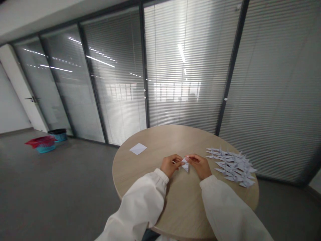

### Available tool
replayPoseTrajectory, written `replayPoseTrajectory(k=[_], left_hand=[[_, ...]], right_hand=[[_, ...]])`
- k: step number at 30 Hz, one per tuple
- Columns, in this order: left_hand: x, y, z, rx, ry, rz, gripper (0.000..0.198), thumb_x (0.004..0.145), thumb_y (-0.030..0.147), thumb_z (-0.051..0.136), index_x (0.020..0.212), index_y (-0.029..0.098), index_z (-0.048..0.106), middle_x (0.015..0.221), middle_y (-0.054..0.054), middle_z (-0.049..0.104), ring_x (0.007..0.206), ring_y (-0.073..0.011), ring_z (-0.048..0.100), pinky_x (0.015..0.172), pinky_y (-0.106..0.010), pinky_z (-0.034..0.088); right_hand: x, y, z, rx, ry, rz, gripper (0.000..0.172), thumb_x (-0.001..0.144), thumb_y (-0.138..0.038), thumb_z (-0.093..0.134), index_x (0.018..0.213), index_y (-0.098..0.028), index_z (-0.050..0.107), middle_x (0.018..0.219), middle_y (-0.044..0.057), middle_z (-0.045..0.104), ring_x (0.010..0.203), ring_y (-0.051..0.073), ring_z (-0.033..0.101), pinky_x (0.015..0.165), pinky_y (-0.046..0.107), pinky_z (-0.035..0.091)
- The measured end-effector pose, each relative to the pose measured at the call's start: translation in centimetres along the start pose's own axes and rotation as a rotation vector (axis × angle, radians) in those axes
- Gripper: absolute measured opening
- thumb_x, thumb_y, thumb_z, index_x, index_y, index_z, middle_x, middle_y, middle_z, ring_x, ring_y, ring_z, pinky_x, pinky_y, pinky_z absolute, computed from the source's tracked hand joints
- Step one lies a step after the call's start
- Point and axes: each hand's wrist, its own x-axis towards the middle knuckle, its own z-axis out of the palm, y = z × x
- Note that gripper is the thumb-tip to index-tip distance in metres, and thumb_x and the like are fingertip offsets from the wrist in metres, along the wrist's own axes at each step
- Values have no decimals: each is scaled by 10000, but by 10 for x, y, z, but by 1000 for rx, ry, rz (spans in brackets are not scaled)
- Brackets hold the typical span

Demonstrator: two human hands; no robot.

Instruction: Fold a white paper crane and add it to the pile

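Observation:
A small folded piece of white paper [185,165] with faint printed marks is held between my two hands, just above the middle of the round table. My left hand [172,164] pinches its left side with thumb and fingers. At its upper right, my right hand [199,164] has its fingertips closed on the paper. The folded paper tapers to a point toward me. Parts of it are covered by my fingers. To the right of my right hand lie several folded paper cranes [234,165], crowded in rows.
A flat white paper square [138,148] lies on the left of the wooden table [185,214]. Behind the table stands a glass partition with blinds [185,67]. Two bins are on the floor at left, one with a red liner [42,142], one with a black liner [57,131].

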Motion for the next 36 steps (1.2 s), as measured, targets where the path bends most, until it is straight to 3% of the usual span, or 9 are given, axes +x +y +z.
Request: replayPoseTrajectory(k=[21, 36], left_hand=[[-1, 1, -1, 16, -33, 6, 310, 650, 409, 554, 767, 128, 615, 688, -41, 619, 476, -69, 492, 439, -171, 415], [3, -5, -1, -199, -82, -117, 371, 605, 448, 588, 691, 88, 590, 524, -10, 545, 455, -70, 476, 466, -187, 409]], right_hand=[[0, 0, -2, -80, 35, 14, 301, 642, -438, 581, 733, -157, 639, 735, 49, 652, 689, 184, 577, 644, 279, 442], [0, 1, -3, -45, 83, 42, 290, 624, -422, 596, 717, -151, 641, 709, 40, 650, 659, 175, 573, 618, 262, 431]])
